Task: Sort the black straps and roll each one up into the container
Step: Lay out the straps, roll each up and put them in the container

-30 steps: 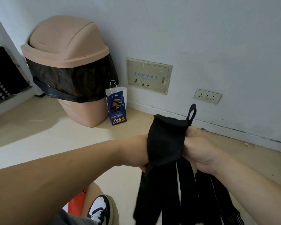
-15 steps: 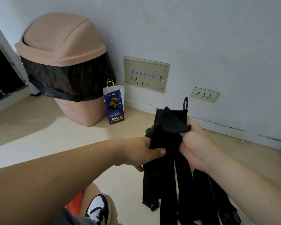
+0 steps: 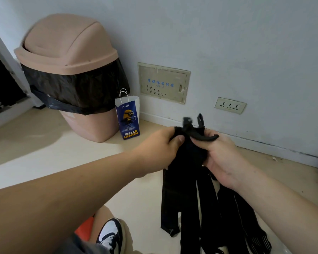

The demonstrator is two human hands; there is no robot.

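Straps (image 3: pixel 173 198) hang as one black bunch, their loose ends trailing down towards the floor (image 3: pixel 136 198) just beside a shoe (image 3: pixel 109 233). Higher up, both hands hold the gathered tops: the left hand (image 3: pixel 154 151) pinches the bunch between thumb and curled fingers, and the right hand (image 3: pixel 222 158) grips it from the other side, with one strap end lying across its fingers and a small loop standing up above. Sorting looks barely begun: the straps are together, none is rolled, and no container for them can be picked out. Every strap seems left to separate, roll and put away. Farther off stand a blue bag (image 3: pixel 129 118) and a pink bin (image 3: pixel 70 52) against the wall.
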